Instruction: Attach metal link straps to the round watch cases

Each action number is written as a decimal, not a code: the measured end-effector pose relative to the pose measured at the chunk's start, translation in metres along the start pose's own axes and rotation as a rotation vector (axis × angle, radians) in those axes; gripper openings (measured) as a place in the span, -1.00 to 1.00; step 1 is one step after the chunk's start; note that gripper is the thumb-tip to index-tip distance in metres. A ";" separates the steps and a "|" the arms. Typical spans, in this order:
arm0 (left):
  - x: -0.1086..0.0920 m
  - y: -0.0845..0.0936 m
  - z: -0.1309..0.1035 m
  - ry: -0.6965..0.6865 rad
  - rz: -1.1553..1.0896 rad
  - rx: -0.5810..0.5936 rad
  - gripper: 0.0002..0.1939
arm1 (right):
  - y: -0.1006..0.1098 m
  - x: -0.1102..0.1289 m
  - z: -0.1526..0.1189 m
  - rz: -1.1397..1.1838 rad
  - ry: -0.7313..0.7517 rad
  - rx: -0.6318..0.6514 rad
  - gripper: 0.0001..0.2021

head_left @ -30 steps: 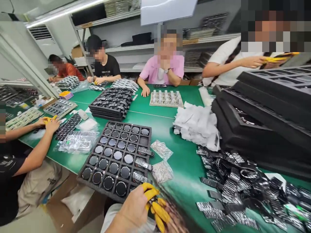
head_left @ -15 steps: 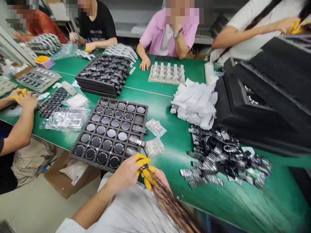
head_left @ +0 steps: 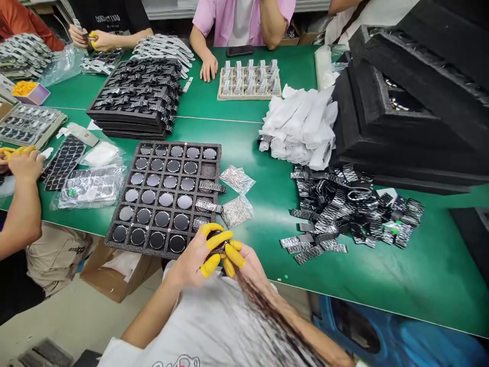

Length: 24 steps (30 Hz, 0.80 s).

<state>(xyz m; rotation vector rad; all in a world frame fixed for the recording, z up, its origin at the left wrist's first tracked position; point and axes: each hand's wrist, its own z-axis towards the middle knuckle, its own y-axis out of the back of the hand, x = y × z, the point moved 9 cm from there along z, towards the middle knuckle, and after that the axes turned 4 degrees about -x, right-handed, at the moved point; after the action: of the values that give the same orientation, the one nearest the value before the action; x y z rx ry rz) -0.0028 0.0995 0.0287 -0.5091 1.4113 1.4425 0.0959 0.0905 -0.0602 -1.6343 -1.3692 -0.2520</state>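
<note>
Both my hands wear yellow finger cots and meet just in front of the tray's near right corner. My left hand (head_left: 193,260) pinches a dark watch (head_left: 219,241) from the left, its fingers bent over the top. From the right, my right hand (head_left: 246,262) closes its fingers on the same watch, which is mostly covered. Right behind them lies a black foam tray (head_left: 208,170) with rows of round dark watch heads (head_left: 162,218). Along its right column, several pieces carry metal link straps, one being a strap (head_left: 209,205) that sticks out over the edge.
Two clear bags of small metal pins (head_left: 237,210) lie right of the tray. Farther right is a heap of black link straps (head_left: 336,211), with white-wrapped pieces (head_left: 300,125) and stacked black foam (head_left: 412,137) behind. Strap-laden trays (head_left: 139,97) stand beyond. Co-workers sit around the green table (head_left: 382,285).
The view has tilted down and shifted, so the table things sit higher in the picture. My hands have turned the watch, and more of my right forearm shows.
</note>
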 end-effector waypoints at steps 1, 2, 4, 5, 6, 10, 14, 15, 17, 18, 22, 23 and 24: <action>-0.002 0.001 0.002 0.002 -0.016 0.003 -0.42 | 0.000 0.000 0.000 -0.001 0.002 0.004 -0.43; -0.004 0.002 0.004 0.005 -0.020 -0.004 -0.45 | 0.000 0.001 0.000 0.001 0.002 0.010 -0.44; -0.004 0.004 0.007 0.023 -0.020 -0.034 -0.52 | -0.002 0.002 0.001 0.006 -0.004 0.024 -0.45; -0.003 0.003 0.008 0.030 -0.030 -0.045 -0.54 | -0.003 0.002 0.000 0.007 -0.008 0.033 -0.44; -0.003 0.002 0.009 0.034 -0.045 -0.053 -0.57 | -0.005 0.003 0.000 0.005 -0.011 0.045 -0.44; 0.000 0.001 0.008 0.030 -0.082 -0.065 -0.59 | -0.011 0.011 -0.001 -0.017 0.008 0.085 -0.43; 0.004 0.005 0.004 -0.006 -0.039 -0.060 -0.53 | -0.011 0.010 0.000 -0.005 -0.006 0.077 -0.45; 0.006 0.008 0.002 -0.015 -0.016 -0.076 -0.53 | -0.011 0.009 0.001 0.005 -0.011 0.077 -0.47; 0.008 0.019 0.000 -0.035 0.031 -0.172 -0.61 | -0.012 0.010 0.001 0.006 0.013 0.102 -0.51; 0.009 0.028 -0.001 -0.044 0.039 -0.255 -0.68 | -0.013 0.013 0.000 -0.024 0.053 0.129 -0.52; 0.016 0.077 -0.013 0.055 -0.206 -0.759 -0.81 | -0.023 0.023 -0.008 -0.435 0.251 0.312 -0.66; 0.022 0.086 -0.019 0.112 -0.298 -0.872 -0.76 | -0.023 0.020 -0.010 -0.556 0.260 0.357 -0.74; 0.026 0.092 -0.024 0.162 -0.370 -0.955 -0.73 | -0.022 0.015 -0.011 -0.650 0.245 0.395 -0.80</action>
<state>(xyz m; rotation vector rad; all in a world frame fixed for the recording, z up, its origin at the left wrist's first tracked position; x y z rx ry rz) -0.0994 0.1052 0.0458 -1.4240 0.5988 1.7193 0.0866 0.0898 -0.0326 -0.7765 -1.6003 -0.5049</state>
